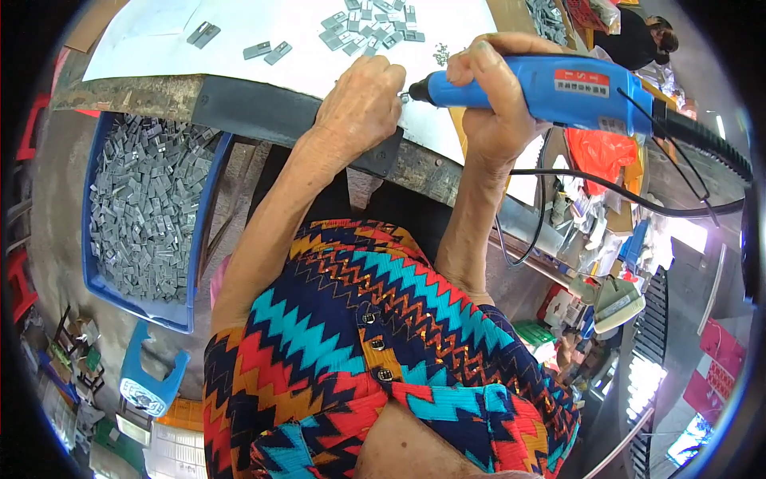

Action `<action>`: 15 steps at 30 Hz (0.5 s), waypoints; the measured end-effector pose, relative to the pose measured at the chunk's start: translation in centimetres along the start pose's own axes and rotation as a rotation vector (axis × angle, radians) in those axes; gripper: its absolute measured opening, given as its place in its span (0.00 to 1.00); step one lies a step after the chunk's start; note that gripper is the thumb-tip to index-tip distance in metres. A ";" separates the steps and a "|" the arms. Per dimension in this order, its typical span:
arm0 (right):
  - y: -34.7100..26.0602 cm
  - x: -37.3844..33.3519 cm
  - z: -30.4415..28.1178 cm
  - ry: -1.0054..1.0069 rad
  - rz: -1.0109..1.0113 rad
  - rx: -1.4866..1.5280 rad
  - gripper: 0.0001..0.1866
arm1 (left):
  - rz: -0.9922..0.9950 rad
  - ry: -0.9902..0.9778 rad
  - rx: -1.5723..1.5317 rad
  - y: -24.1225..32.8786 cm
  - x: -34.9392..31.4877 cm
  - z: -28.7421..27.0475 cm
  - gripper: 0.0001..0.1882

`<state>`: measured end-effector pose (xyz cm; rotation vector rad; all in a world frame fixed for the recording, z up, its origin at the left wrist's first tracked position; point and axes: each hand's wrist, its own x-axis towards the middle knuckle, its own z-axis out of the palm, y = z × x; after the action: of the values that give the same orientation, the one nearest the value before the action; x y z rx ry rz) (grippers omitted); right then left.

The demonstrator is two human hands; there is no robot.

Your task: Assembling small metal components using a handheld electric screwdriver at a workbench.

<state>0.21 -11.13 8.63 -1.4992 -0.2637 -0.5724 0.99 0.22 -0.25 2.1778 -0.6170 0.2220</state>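
Observation:
My right hand (pixel 499 96) is wrapped round a blue electric screwdriver (pixel 542 84), held almost level with its black tip (pixel 420 90) pointing left. Right at that tip is my left hand (pixel 363 96), its fingers curled closed over the table edge; whatever they pinch is hidden. Beyond the hands, a cluster of small grey blocks (pixel 371 28), which look like pencil sharpeners, lies on the white table sheet (pixel 295 88). Two more grey blocks (pixel 268 52) and another pair (pixel 203 34) lie further left. A little heap of tiny dark bits (pixel 441 54), too small to name, sits near the screwdriver.
Below the table on the left, a blue tray (pixel 88 231) is full of grey blocks. A blue stool (pixel 152 371) stands behind it. The black cable (pixel 614 188) loops on my right, beside a red bag (pixel 598 156) and clutter. A person (pixel 638 40) is at the far right.

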 end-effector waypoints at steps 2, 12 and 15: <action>0.6 0.0 0.0 -0.096 -0.030 0.126 0.09 | -0.014 -0.010 -0.010 0.3 -0.3 0.1 0.05; 2.0 1.6 0.0 -0.344 -0.618 -0.508 0.08 | -0.042 -0.010 -0.061 0.4 0.2 -0.3 0.03; 1.7 1.6 0.3 -0.229 -0.038 0.045 0.09 | -0.070 -0.040 -0.064 0.0 0.5 -0.5 0.04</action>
<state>2.50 -11.19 8.00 -1.5191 -0.4804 -0.4210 1.42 0.44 0.18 2.1426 -0.5615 0.1203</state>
